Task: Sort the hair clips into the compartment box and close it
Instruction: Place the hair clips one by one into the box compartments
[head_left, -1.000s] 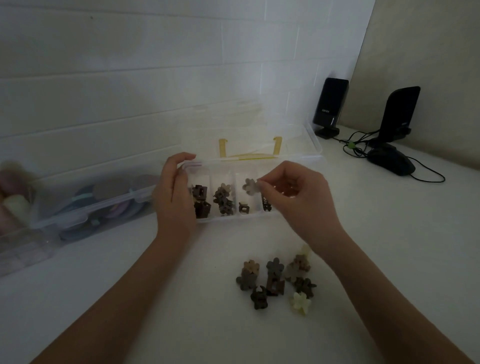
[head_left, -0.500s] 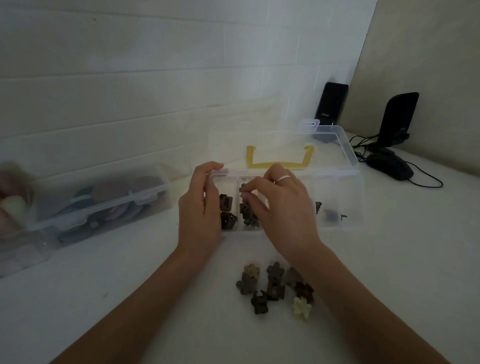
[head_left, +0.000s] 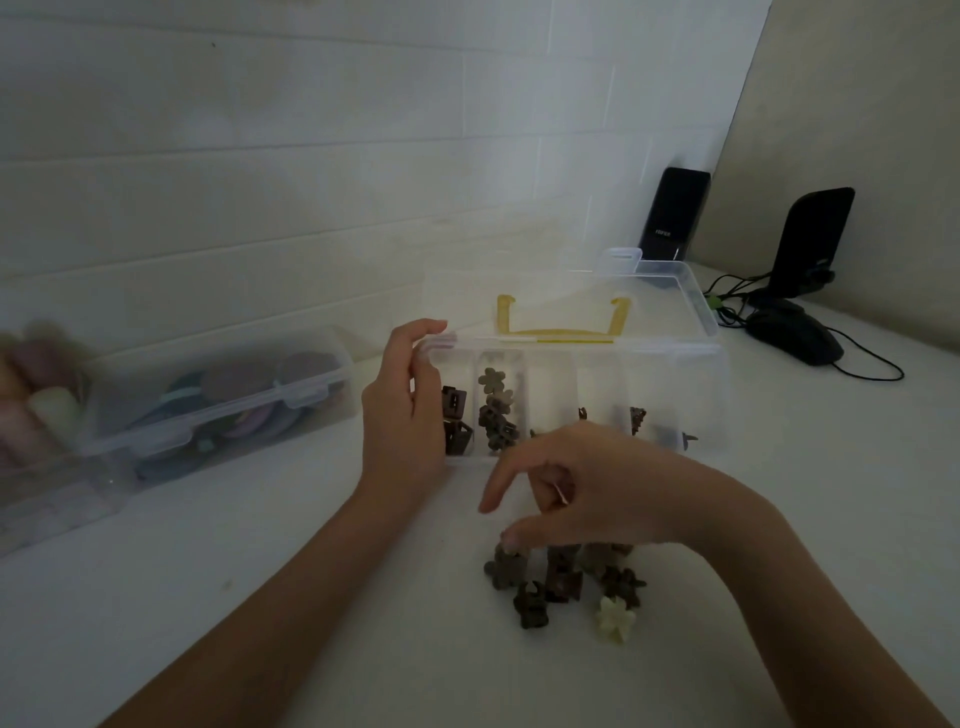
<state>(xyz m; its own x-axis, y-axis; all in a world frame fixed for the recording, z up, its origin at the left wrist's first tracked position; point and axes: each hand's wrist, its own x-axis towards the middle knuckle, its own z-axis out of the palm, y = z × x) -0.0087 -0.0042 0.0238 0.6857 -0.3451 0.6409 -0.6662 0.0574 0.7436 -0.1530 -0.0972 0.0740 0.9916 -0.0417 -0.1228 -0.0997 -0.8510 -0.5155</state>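
- The clear plastic compartment box (head_left: 571, 405) sits mid-worktop with its lid (head_left: 670, 291) thrown back, yellow handle (head_left: 563, 325) showing through it.
- Inside, the leftmost cell holds two dark brown square clips (head_left: 456, 421); the next holds a stack of brown flower clips (head_left: 496, 410), about three, exact count hard to tell; further right you can only see odd dark bits.
- Your left hand (head_left: 402, 410) grips the box's left end, fingers curled over the rim, steadying it.
- Your right hand (head_left: 582, 493) is down over the loose pile of small flower-shaped hair clips (head_left: 561, 582) just in front of the box, thumb tip touching the leftmost brown clip (head_left: 505, 569); forefinger lifted, nothing pinched yet as far as you can see.
- The pile: roughly six or seven brown ones, partly under your hand, plus one cream flower clip (head_left: 614, 618) at the near edge.
- So you're mid-sort, at the pick-up step; next calls for closing thumb and finger on that one clip, then matching it to the right cell.
- Further out on the white worktop (head_left: 260, 597): one clear latched storage box (head_left: 218, 400) at left, two black speakers (head_left: 675, 215) and one black mouse (head_left: 795, 332) at the far right.
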